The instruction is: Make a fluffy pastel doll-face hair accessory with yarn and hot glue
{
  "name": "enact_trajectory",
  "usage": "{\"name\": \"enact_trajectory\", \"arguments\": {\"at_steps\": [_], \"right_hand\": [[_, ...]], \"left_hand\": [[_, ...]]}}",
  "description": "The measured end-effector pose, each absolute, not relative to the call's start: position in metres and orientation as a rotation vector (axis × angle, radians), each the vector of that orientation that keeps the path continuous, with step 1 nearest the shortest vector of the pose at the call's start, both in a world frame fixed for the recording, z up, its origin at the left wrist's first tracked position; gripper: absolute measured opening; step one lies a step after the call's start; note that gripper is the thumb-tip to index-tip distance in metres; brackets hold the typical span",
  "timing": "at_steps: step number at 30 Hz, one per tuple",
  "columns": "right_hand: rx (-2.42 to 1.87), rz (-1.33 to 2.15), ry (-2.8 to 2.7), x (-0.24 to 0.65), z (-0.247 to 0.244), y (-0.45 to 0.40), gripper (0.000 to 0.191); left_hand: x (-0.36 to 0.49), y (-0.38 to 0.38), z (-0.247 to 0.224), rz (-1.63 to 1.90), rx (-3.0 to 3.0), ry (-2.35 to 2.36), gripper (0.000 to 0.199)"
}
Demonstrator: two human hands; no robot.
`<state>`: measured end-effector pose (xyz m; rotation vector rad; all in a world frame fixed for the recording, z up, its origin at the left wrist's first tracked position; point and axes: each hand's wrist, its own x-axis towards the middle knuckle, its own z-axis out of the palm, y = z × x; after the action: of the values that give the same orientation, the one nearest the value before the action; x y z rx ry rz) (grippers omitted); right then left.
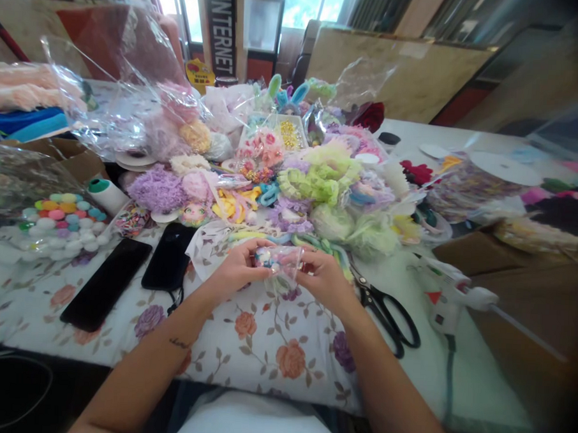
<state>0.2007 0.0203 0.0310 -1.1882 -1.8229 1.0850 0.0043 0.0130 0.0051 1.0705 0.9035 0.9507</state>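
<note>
Between my two hands is a small clear plastic bag with colourful little pieces inside, too small to name. My left hand is closed on the bag's left side, thumb below and fingers above. At the bag's right edge, my right hand pinches the plastic. The bag is held above a floral tablecloth. Just beyond it lie pastel yarn strands and a white plastic sheet. Black-handled scissors rest beside my right wrist.
Two black phones lie on the left, near a bag of pompoms. A glue gun and a cardboard box are at the right. Ribbons, purple yarn and green tulle pile up ahead.
</note>
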Motion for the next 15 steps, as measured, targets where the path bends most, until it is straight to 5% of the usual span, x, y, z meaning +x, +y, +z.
{"name": "enact_trajectory", "arguments": {"at_steps": [15], "right_hand": [[-1.142,1.174,-1.58,0.195,0.016,0.023,0.014]], "left_hand": [[0.006,0.013,0.007,0.964,1.063,0.931,0.042]]}}
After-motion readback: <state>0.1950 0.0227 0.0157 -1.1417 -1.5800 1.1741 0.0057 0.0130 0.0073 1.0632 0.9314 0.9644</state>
